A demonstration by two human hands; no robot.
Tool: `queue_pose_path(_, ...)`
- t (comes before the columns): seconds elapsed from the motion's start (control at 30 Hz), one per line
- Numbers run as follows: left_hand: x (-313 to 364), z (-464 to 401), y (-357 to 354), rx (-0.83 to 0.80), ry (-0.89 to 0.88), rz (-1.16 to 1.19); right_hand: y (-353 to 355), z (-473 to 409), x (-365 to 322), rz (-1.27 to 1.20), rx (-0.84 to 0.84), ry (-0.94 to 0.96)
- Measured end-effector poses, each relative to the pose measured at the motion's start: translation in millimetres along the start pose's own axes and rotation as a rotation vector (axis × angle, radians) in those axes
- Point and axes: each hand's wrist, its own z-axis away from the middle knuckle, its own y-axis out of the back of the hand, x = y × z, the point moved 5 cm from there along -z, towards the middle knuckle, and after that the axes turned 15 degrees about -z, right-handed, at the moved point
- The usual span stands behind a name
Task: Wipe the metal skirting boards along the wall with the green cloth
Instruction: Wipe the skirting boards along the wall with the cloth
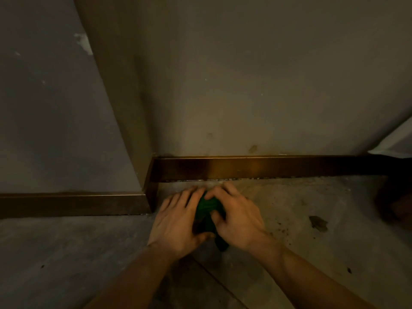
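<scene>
A bunched green cloth (pixel 206 210) is held between both hands just above the floor, most of it hidden by fingers. My left hand (pixel 178 221) grips its left side and my right hand (pixel 236 216) grips its right side. A bronze metal skirting board (pixel 256 167) runs along the foot of the far wall, a short way beyond my fingertips. It turns at an outer corner (pixel 151 190) and continues as a nearer skirting strip (pixel 71 204) to the left. The cloth is not touching either strip.
The grey concrete floor (pixel 301 219) is dusty, with dark stains and specks to the right. A white fabric edge (pixel 392 143) hangs in at the right. A dark shape (pixel 394 204) sits at the right edge. The wall above is scuffed.
</scene>
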Motion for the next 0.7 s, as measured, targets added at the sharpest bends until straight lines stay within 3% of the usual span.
queue_pose_path(0.2, -8.9, 15.7, 24.4, 0.043, 0.049, -0.075, -0.2, 2.8, -19.5, -0.240, 0.000, 0.037)
queue_pose_path(0.33, -8.4, 24.4, 39.2, 0.004, 0.078, -0.210, -2.4, 2.1, -31.5, -0.310, -0.102, 0.075)
queue_pose_path(0.47, -19.4, 32.7, 51.9, -0.015, 0.104, -0.297, -13.0, 5.7, -37.0, -0.112, -0.218, 0.102)
queue_pose_path(0.57, -29.2, 38.7, 59.0, -0.032, 0.080, -0.335, -15.1, 7.7, -43.2, 0.142, -0.129, 0.210)
queue_pose_path(0.7, -39.9, 49.9, 66.0, -0.050, 0.089, -0.380, -16.6, 6.0, -48.7, 0.229, -0.107, 0.270)
